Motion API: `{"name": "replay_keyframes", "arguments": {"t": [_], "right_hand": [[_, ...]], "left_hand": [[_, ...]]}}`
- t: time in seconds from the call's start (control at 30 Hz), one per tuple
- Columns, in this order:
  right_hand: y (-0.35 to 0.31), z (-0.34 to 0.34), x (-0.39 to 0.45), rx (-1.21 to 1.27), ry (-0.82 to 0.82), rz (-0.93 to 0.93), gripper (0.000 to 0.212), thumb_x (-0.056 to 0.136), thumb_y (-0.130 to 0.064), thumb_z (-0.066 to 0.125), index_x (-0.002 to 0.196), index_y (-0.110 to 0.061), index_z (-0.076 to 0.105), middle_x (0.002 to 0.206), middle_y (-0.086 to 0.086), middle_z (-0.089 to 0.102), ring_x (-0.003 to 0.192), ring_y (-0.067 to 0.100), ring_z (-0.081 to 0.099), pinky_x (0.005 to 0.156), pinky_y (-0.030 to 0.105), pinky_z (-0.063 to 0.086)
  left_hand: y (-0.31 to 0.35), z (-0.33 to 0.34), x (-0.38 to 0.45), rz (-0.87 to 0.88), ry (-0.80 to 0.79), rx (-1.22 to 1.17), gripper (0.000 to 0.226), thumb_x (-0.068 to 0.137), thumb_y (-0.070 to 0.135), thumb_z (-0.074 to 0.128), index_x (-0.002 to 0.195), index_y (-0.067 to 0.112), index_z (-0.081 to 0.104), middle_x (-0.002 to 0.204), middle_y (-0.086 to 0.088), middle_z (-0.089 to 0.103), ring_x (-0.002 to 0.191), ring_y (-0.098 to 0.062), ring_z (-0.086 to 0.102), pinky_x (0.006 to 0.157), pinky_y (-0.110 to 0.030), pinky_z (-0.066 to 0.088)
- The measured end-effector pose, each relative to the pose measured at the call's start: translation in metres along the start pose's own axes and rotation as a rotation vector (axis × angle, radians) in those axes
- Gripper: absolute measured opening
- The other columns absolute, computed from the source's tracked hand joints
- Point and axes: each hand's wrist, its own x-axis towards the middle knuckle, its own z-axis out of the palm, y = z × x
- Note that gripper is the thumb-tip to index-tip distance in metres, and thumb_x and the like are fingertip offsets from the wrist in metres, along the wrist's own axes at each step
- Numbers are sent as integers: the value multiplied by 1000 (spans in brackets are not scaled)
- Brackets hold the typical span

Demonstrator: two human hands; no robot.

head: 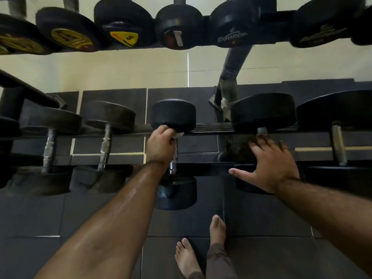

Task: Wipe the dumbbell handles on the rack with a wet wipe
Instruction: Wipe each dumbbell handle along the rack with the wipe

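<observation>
A black dumbbell (174,115) with a chrome handle (173,165) lies across the lower rack rails in the middle. My left hand (161,146) is closed around the far end of that handle, pressing a white wet wipe (178,135) against it; only a corner of the wipe shows. My right hand (267,164) rests flat with fingers spread over the handle of the neighbouring dumbbell (262,111) to the right, holding nothing. That handle is mostly hidden under the hand.
More dumbbells lie on the lower rack: two at the left (109,115) and a large one at the right (338,111). An upper shelf (128,23) carries several dumbbells. A rack post (233,67) slants behind. My bare feet (187,256) stand on dark floor mats.
</observation>
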Motion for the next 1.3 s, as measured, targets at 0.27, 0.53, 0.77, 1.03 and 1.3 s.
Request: {"name": "replay_keyframes", "arguments": {"t": [0.27,0.53,0.77,1.03,1.3], "right_hand": [[1,-4,0,17,-34,-5,134,66,-113,15,163,-25,43,176,3,27,164,23,17,131,55,19],[2,-4,1,27,-33,-8,135,64,-113,13,161,-25,45,176,4,28,164,24,18,131,55,18],[2,-1,0,36,-15,-6,134,64,-112,13,161,-25,46,175,4,29,164,24,18,131,57,19],[3,0,0,35,-18,-7,137,61,-113,10,159,-25,47,174,3,32,163,24,19,130,59,20],[3,1,0,30,-16,-10,135,63,-114,12,159,-26,47,174,3,33,163,24,20,129,60,20]], "left_hand": [[-30,1,-18,459,-334,284,46,63,-1,84,109,6,81,113,-10,78,106,-33,71,95,-39,58],[-29,-18,-4,586,-307,327,32,71,2,79,100,14,81,103,-2,77,86,-23,69,82,-33,59],[-24,0,-9,388,-310,359,35,71,-2,73,105,8,76,102,-13,68,91,-37,64,82,-41,56],[-16,-19,0,432,-538,295,11,92,17,70,96,19,80,94,-4,66,85,-28,67,72,-37,55],[-14,-12,-6,453,-884,389,21,91,10,65,105,20,78,105,0,63,98,-24,67,82,-35,54]]}}
